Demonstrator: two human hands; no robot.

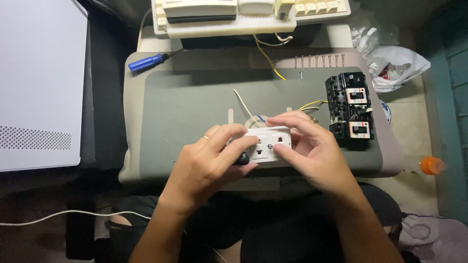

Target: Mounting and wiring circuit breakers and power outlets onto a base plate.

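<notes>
Grey tabletop point(195, 102) | left hand point(209, 156) and right hand point(312, 151) both clamped on white socket plate point(268, 146) | step: likely fastening the plate | next needs steady grip, aligned tool

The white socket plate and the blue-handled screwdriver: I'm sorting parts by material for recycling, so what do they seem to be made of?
The socket plate, held between the left hand and right hand, looks like smooth moulded white plastic, with a slight sheen and a small metal screw. The screwdriver seems to have a glossy blue plastic handle, judging by its highlight; its dark shaft is probably metal, though too small to tell.
</notes>
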